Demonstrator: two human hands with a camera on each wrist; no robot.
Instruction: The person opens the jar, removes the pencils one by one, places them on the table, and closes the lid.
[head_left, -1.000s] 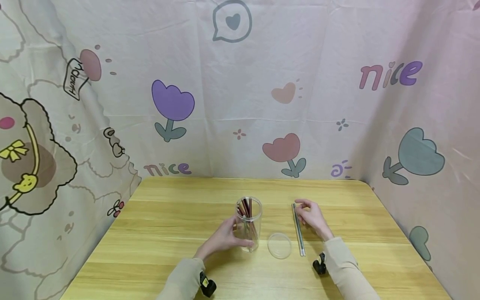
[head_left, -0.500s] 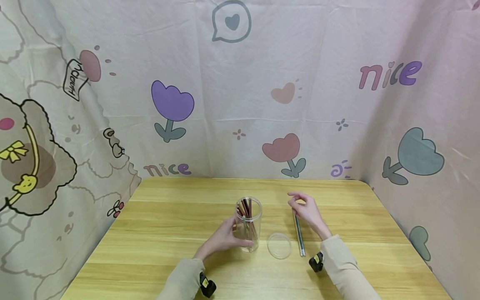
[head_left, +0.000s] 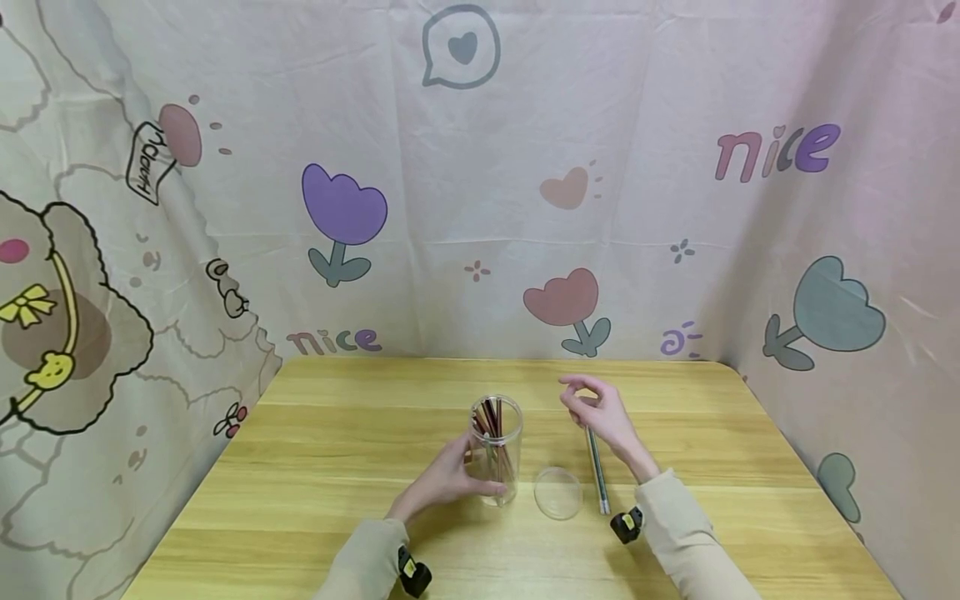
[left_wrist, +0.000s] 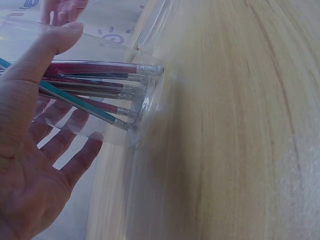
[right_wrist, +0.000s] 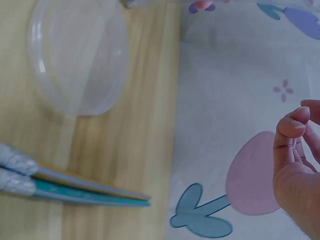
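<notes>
A clear plastic jar (head_left: 510, 458) stands upright on the table, with several pencils (left_wrist: 95, 75) inside, mostly dark red and one teal. My left hand (head_left: 446, 475) grips it from the left side, thumb in front and fingers behind. My right hand (head_left: 603, 412) is raised over the far end of two teal or dark pencils (head_left: 597, 479) lying side by side on the table. In the right wrist view, the fingers of this hand (right_wrist: 295, 155) are loosely bent, nothing visible between them, apart from those pencils.
A clear round lid (head_left: 558, 493) lies flat between the jar and the loose pencils. The wooden table (head_left: 337, 433) ends at the back against a patterned cloth (head_left: 465, 192), which also hangs along both sides.
My right hand has moved left and away from me, over the far end of the loose pencils, which have stayed in place. The left hand and the jar have not visibly moved.
</notes>
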